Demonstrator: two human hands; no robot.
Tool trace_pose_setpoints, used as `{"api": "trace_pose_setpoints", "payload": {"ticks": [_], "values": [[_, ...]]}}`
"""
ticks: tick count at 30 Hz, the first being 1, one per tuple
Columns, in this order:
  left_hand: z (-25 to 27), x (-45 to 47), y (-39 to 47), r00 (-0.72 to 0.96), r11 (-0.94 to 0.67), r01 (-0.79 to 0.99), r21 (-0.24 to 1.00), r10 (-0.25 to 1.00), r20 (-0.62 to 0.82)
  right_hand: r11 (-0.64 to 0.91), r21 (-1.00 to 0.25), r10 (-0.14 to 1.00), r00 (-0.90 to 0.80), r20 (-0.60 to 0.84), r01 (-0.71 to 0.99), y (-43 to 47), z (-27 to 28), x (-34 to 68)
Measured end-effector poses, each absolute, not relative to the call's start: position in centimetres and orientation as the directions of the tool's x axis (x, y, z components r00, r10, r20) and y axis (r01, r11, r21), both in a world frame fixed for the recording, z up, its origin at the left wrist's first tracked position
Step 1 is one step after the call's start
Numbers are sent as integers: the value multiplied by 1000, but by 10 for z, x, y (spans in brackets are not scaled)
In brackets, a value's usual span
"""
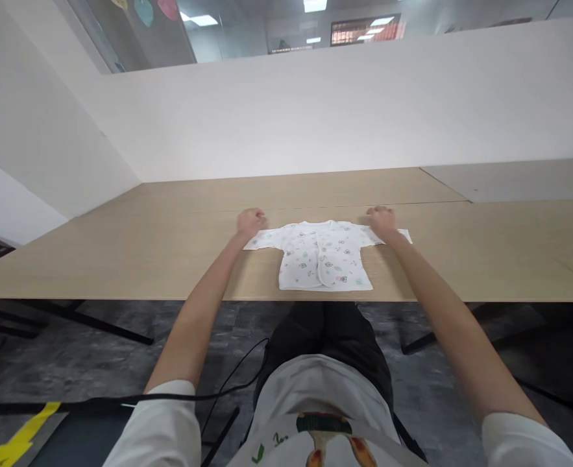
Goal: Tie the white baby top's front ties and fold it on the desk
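A small white baby shirt (325, 256) with a fine coloured print lies flat on the tabletop, its sleeves spread to both sides and its hem towards me. The front opening runs down the middle. My left hand (251, 222) is at the upper edge of the left sleeve, its fingers curled closed. Over at the right sleeve, my right hand (382, 220) is also closed, and my wrist crosses above the cloth so that the cuff shows beyond it. Whether either hand pinches any fabric is hidden.
The light wood table (135, 246) reaches a white wall (286, 117) at the back, with a glass window (296, 29) above. A grey panel (520, 180) adjoins at the right. Below the front edge are black table legs (101, 324) and a black cable (218, 392).
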State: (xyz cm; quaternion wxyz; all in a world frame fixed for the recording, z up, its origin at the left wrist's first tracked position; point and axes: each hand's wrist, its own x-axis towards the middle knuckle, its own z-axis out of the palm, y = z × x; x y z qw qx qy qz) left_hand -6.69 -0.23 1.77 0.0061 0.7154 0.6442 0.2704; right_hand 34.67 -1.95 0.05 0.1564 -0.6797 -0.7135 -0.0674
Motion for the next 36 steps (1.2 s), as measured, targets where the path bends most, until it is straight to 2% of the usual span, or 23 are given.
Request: {"api": "trace_pose_setpoints", "payload": {"ticks": [3,6,9,13,21,30,36], "values": [[9,8,-8,221,-326,873,362,927,302,255,-224,932,-178,314,940,-21,3,287],[-10,67,-16,245,-294,876,382,954,172,314,-313,934,-234,269,896,-21,-5,239],[-28,91,-19,158,-238,852,467,966,205,312,-378,940,-226,255,872,-20,-19,220],[-41,89,-16,139,-267,775,572,956,259,327,-447,927,-192,321,833,-17,-33,222],[-46,84,-16,188,-361,729,582,923,336,365,-581,912,-155,379,727,-15,-43,225],[-38,84,-27,234,-412,776,478,892,387,259,-677,936,-6,352,689,-24,-38,223],[-40,81,-24,305,-501,719,482,850,430,176,-795,957,91,277,580,-28,-32,224]]}}
